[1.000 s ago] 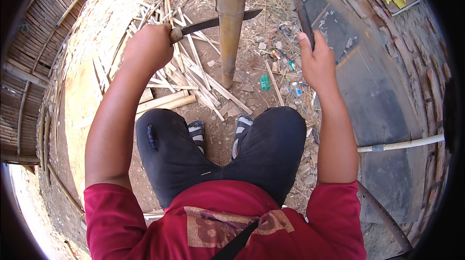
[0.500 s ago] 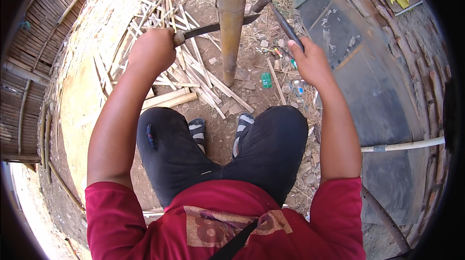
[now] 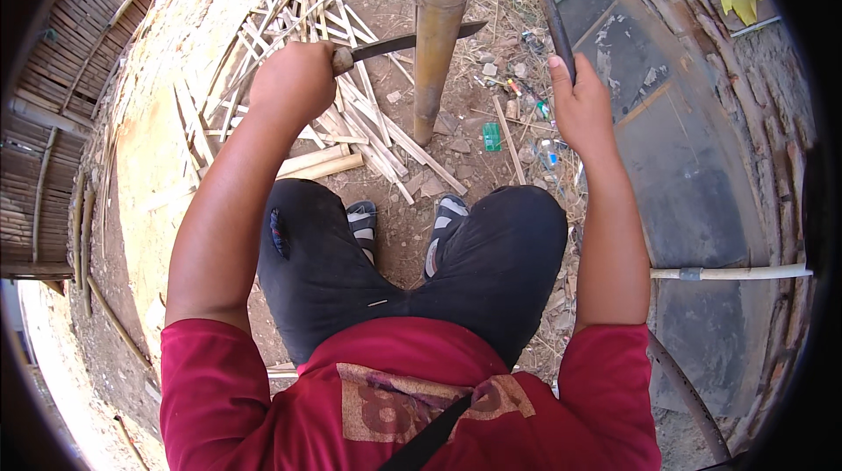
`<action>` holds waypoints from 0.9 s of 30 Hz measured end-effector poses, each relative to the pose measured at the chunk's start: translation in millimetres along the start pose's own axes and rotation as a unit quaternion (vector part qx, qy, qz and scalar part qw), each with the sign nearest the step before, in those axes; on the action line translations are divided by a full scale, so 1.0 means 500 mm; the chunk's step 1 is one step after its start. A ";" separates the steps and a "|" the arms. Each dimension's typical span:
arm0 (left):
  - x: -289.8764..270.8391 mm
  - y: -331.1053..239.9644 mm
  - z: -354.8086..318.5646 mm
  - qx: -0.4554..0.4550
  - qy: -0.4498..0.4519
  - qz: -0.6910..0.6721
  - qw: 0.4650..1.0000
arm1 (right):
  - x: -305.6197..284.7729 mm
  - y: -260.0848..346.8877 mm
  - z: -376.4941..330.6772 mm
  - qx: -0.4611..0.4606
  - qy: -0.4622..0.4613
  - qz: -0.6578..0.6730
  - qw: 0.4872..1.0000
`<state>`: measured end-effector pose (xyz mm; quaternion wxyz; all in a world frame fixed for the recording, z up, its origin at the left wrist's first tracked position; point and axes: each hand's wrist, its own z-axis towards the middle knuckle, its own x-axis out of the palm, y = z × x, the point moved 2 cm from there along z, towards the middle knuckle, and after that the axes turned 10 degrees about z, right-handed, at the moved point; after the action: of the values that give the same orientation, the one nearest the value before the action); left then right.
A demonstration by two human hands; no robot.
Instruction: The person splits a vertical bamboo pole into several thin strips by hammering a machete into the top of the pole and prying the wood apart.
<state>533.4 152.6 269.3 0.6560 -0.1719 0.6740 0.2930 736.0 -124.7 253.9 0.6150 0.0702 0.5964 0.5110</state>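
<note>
Left hand (image 3: pixel 294 81): fingers closed round the handle of a knife (image 3: pixel 386 46). Blade crossing the pole (image 3: pixel 434 76), middle hidden there, tip showing at right. Right hand (image 3: pixel 581 107): fingers wrapped round a hammer (image 3: pixel 554 24) (its head apart from blade and pole). Pole: one, upright, foot on the ground (image 3: pixel 395 247). Wood strips (image 3: pixel 329 167): loose pile, left of pole.

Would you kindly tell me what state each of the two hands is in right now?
Left hand: closed, holding a long-bladed knife.
Right hand: closed, holding a hammer, its head pointing away from the person.
</note>
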 end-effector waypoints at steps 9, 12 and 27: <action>0.047 -0.006 0.021 0.023 -0.021 -0.039 0.999 | 0.015 -0.016 -0.009 -0.005 -0.052 0.070 0.996; 0.086 -0.014 0.034 0.040 -0.027 -0.012 0.999 | 0.061 -0.051 -0.013 0.009 -0.011 -0.002 1.000; 0.038 -0.026 0.031 0.037 0.019 -0.001 0.999 | 0.019 -0.061 -0.009 0.038 -0.011 0.044 0.998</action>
<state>552.1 155.1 249.1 0.6490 -0.1537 0.6970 0.2634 746.5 -134.5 225.2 0.5951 0.1252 0.6050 0.5140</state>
